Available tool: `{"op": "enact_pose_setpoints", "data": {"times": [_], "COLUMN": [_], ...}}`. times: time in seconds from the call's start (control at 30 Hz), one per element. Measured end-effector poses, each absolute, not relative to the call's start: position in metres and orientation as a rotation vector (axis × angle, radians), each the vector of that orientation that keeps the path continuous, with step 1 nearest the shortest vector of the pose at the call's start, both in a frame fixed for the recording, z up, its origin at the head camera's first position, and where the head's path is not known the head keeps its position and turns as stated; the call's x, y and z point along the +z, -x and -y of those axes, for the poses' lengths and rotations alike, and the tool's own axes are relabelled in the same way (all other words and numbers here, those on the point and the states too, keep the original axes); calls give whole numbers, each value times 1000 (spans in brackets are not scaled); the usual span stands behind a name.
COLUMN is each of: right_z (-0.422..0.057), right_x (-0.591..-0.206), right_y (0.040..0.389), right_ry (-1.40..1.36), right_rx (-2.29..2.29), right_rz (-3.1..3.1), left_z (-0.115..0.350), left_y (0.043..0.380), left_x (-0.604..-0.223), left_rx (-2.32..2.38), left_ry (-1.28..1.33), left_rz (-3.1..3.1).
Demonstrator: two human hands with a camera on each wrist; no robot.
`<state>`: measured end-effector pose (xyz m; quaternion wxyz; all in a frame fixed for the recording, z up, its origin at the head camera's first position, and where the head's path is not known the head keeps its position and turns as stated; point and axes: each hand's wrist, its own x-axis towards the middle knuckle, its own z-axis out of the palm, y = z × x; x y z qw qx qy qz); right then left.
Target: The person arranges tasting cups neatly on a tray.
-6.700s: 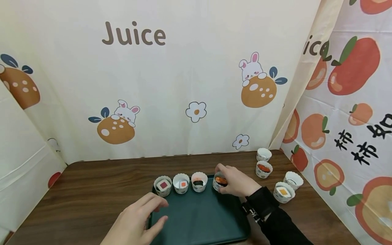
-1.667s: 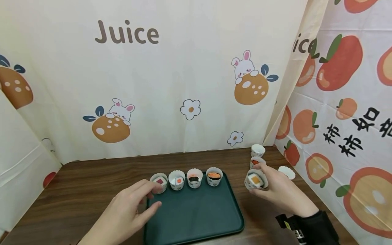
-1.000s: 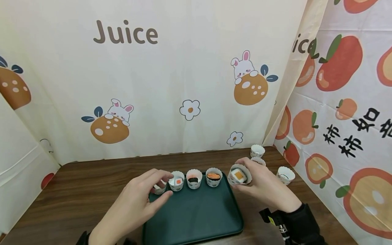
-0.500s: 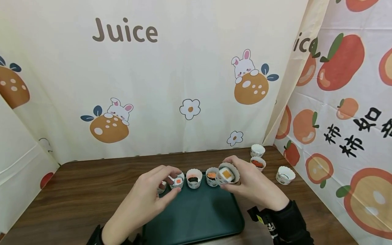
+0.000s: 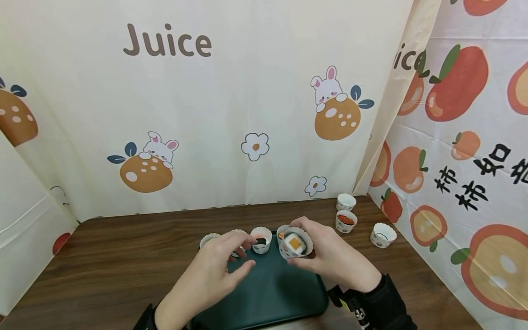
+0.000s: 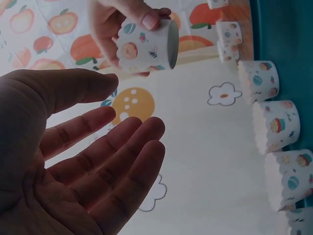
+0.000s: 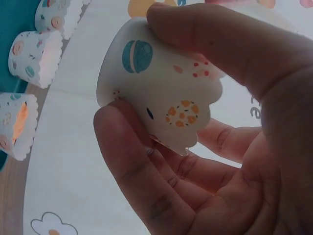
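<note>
My right hand (image 5: 330,254) grips a white printed paper baking cup (image 7: 146,90) between thumb and fingers. In the cup lies a toy-like white sushi roll (image 5: 296,244) with a yellow centre. The cup is tilted toward the head camera and held over the upper right of a dark green tray (image 5: 272,293). It partly covers a cup (image 5: 282,230) with an orange-topped piece. My left hand (image 5: 216,263) hovers over the tray's left side with relaxed, parted fingers, holding nothing. Behind it two cups are mostly hidden; beside its fingertips stands a cup (image 5: 261,232) with a black-banded piece.
Right of the tray on the brown wooden table (image 5: 136,256) stand a cup with a red-orange piece (image 5: 345,220), a cup (image 5: 346,201) behind it and another cup (image 5: 383,235) nearer the right edge. A printed curtain (image 5: 198,110) closes off the back.
The right hand was at the orange-topped cup earlier, then took the yellow-centred roll's cup from the right and carried it left over the tray. The left hand has drifted right.
</note>
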<state>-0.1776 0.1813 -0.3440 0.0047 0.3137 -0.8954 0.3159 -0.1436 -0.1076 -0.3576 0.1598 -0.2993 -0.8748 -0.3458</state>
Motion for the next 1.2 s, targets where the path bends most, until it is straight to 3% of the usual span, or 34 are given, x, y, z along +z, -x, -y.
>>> {"op": "enact_pose_setpoints", "data": {"times": [0.77, 1.2], "right_z": [-166, -165], "right_x": [-349, -350], "right_y": [175, 173], "right_ry": [-1103, -1154], "right_rx": [1026, 1059], "right_rz": [2798, 2772], "left_z": [94, 89], "left_y": [144, 141], "left_x": [-366, -368], "left_rx": [-1170, -1278], "left_ry": [947, 875], "left_rz": [2492, 2506]}}
